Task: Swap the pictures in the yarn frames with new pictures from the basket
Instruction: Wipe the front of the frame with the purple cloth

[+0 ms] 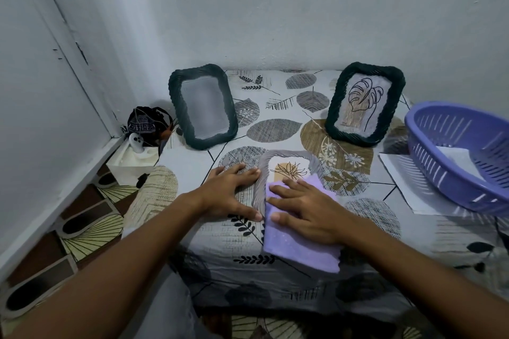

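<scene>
head view: grey yarn frame (286, 173) lies flat near centre, leaf picture (287, 169) inside. left hand (231, 192) flat, fingers straight, bracing its left edge. right hand (300, 209) flat, pressing purple cloth (300, 245) over frame's near half. advice: wipe lightly, brace firmly. two dark braided frames (203, 107) stand far; perforated purple basket (462, 151) right.

Lying flat at the bench (303, 264) front centre: a frame (289, 162), cloth (300, 245) overlapping its near end. Standing behind: one frame (203, 106) left, another (365, 103) right. Sitting at far right: basket (462, 157), on paper (405, 181).
</scene>
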